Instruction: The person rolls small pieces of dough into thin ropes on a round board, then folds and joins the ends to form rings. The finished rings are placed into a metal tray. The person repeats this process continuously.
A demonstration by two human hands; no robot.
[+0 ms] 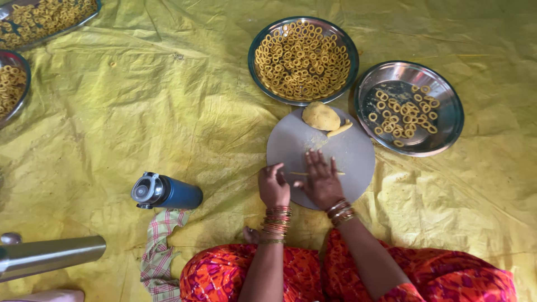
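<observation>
Hands: right hand (323, 182) lies palm down, fingers spread flat, pressing a thin dough strand (316, 173) against the round grey board (347, 154); left hand (273, 184) sits at the board's left edge, fingers loosely curled, grip on anything cannot be told.
Wrists: stacks of red and gold bangles (277, 219) on both.
Dough strand: lies crosswise under the right fingers, its ends showing on either side.
Dough lump: one yellow ball (320, 116) at the board's far edge, one short rolled piece (339, 130) just beside it.
Far plate: steel plate (254, 42) packed full of small dough rings, touching the board's far rim.
Right plate: steel plate (447, 106) with a sparse cluster of rings, just beside the board.
Left plates: two more ring-filled plates, cut off at the upper left corner (89, 17) and the left edge (22, 89).
Bottle: blue flask (168, 193) on its side, left of the hands, well apart from the board.
Cloth: checked cloth (159, 251) below the flask.
Cylinder: shiny steel tube (50, 254) at lower left.
Surface: crumpled yellow tarp (168, 100) over the floor.
Count: four plates, one board, one flask.
</observation>
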